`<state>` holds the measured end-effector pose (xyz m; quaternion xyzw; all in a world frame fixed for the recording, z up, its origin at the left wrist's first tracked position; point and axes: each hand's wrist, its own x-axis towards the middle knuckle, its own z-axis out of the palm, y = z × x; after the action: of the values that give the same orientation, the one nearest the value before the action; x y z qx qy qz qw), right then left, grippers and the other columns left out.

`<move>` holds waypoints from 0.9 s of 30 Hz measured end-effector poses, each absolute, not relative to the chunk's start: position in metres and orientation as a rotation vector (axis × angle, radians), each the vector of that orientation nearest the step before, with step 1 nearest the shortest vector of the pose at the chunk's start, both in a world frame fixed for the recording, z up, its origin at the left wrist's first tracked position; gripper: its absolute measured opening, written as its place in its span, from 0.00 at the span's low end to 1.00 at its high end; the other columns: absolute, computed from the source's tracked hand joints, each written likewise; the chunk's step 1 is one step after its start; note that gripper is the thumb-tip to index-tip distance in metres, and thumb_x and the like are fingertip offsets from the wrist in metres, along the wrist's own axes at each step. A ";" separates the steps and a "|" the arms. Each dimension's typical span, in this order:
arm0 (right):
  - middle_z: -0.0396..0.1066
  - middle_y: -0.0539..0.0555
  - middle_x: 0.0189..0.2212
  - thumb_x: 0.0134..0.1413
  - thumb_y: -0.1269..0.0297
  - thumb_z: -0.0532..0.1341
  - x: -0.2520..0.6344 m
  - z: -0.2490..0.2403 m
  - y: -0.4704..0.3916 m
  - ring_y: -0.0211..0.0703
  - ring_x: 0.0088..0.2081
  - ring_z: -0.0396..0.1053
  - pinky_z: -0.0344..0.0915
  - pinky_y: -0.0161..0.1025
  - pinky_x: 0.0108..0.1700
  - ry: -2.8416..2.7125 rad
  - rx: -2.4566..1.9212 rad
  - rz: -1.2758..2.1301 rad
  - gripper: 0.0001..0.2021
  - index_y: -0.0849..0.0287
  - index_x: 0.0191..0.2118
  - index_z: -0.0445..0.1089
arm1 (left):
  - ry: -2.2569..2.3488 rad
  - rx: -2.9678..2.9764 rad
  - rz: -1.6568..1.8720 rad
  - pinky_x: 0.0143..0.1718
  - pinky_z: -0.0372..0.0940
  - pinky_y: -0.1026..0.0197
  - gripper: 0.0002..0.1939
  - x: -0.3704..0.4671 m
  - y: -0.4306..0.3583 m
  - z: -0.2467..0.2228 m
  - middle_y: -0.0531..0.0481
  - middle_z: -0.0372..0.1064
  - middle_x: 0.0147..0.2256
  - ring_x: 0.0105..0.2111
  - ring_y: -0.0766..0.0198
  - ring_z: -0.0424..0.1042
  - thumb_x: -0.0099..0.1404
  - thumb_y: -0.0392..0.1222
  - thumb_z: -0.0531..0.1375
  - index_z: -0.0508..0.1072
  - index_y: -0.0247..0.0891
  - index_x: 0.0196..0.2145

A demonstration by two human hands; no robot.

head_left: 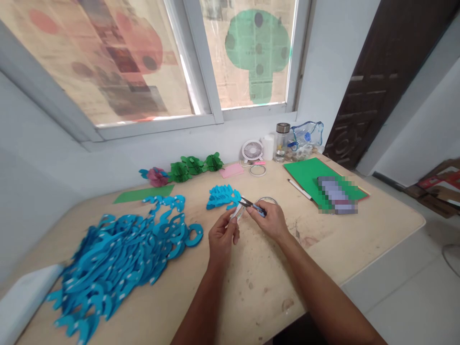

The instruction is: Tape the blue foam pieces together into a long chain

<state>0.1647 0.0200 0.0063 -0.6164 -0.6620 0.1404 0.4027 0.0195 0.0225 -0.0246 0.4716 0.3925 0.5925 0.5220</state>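
Observation:
My left hand (221, 235) pinches a thin white strip (236, 211) between thumb and fingers, above the middle of the table. My right hand (272, 221) is closed round the handles of a pair of scissors (257, 207), whose blades lie at the strip's upper end. Whether the blades touch the strip I cannot tell. Just beyond both hands lies a small stack of curved blue paper pieces (220, 196). To the left spreads a large heap of blue paper rings (125, 249) dotted with white patches.
Along the wall stand green paper flowers (194, 165), a pink paper flower (158, 176), a small fan (252, 151) and a glass bottle (282, 143). Right of my hands lie a white pen (300, 189) and a green sheet (305, 172) with a blurred object on it.

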 end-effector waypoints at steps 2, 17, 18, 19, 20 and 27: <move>0.63 0.48 0.18 0.55 0.49 0.52 0.164 0.007 0.020 0.34 0.22 0.58 0.49 0.31 0.26 -1.675 -1.549 0.364 0.19 0.59 0.25 0.69 | 0.948 1.138 1.421 0.14 0.48 0.69 0.21 0.020 0.022 -0.024 0.61 0.55 0.15 0.12 0.76 0.53 0.54 0.46 0.62 0.71 0.35 0.45; 0.62 0.48 0.17 0.56 0.50 0.51 0.165 0.005 0.020 0.34 0.22 0.58 0.49 0.31 0.26 -1.696 -1.510 0.322 0.21 0.59 0.22 0.67 | 0.955 1.149 1.416 0.15 0.49 0.69 0.20 0.021 0.020 -0.023 0.61 0.56 0.16 0.12 0.76 0.53 0.54 0.46 0.62 0.71 0.36 0.44; 0.62 0.49 0.17 0.56 0.50 0.51 0.165 0.004 0.020 0.34 0.22 0.58 0.49 0.31 0.26 -1.697 -1.512 0.313 0.21 0.59 0.22 0.67 | 0.956 1.147 1.415 0.15 0.49 0.69 0.20 0.021 0.021 -0.023 0.61 0.56 0.16 0.12 0.76 0.53 0.54 0.46 0.62 0.72 0.37 0.44; 0.62 0.49 0.17 0.56 0.50 0.51 0.165 0.004 0.021 0.34 0.22 0.58 0.49 0.31 0.26 -1.697 -1.516 0.306 0.21 0.59 0.22 0.67 | 0.958 1.144 1.415 0.15 0.49 0.69 0.20 0.021 0.021 -0.023 0.61 0.56 0.16 0.12 0.76 0.53 0.54 0.46 0.62 0.72 0.37 0.44; 0.62 0.49 0.17 0.56 0.49 0.51 0.165 0.004 0.021 0.34 0.22 0.58 0.49 0.31 0.26 -1.695 -1.521 0.297 0.21 0.59 0.22 0.67 | 0.959 1.142 1.413 0.15 0.49 0.69 0.20 0.021 0.021 -0.024 0.61 0.56 0.16 0.12 0.76 0.53 0.54 0.46 0.62 0.72 0.37 0.44; 0.65 0.49 0.19 0.56 0.50 0.52 0.166 0.002 0.022 0.34 0.23 0.59 0.51 0.31 0.26 -1.650 -1.522 0.287 0.20 0.59 0.25 0.69 | 0.951 1.148 1.402 0.15 0.49 0.69 0.19 0.021 0.021 -0.024 0.61 0.56 0.16 0.12 0.76 0.53 0.55 0.46 0.61 0.71 0.37 0.44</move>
<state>0.1659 0.0216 0.0018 -0.6088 -0.6599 0.1146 0.4253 0.0206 0.0214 -0.0243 0.4791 0.3968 0.5849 0.5205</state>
